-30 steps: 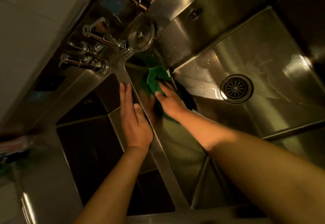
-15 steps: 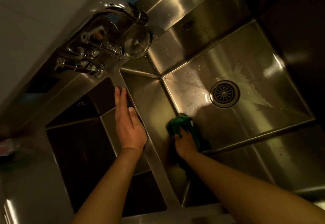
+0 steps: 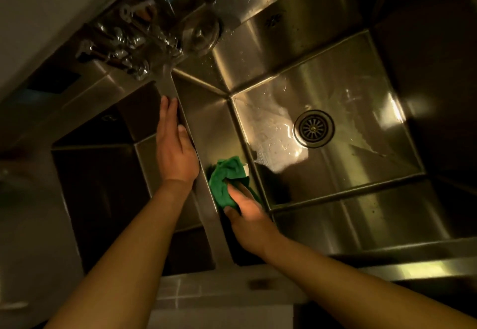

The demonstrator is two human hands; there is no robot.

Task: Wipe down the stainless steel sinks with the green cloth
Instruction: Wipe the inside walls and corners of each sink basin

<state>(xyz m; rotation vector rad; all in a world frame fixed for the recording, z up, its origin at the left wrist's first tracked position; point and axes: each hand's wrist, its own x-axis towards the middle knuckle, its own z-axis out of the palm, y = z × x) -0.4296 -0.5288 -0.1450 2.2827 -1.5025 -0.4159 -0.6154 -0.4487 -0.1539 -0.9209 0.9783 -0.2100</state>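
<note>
Looking down: the right basin [image 3: 361, 101] has a wet, shiny floor around the drain [image 3: 313, 128], and the left basin [image 3: 103, 194] sits dark. Left hand [image 3: 175, 153] lies flat, fingers straight, on the divider [image 3: 206, 225] between them. Right hand [image 3: 249, 216] grips the bunched green cloth [image 3: 227, 181] against the right basin's inner wall, just beside the divider. That wall runs off toward the faucet [image 3: 201, 29], so I'd guess the next stroke follows it.

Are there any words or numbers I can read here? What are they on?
None can be read.
The white tag on the green cloth that the right hand grips: too small to read.
A faint mark on the back wall of the sink: too blurred to tell whether it is writing.
</note>
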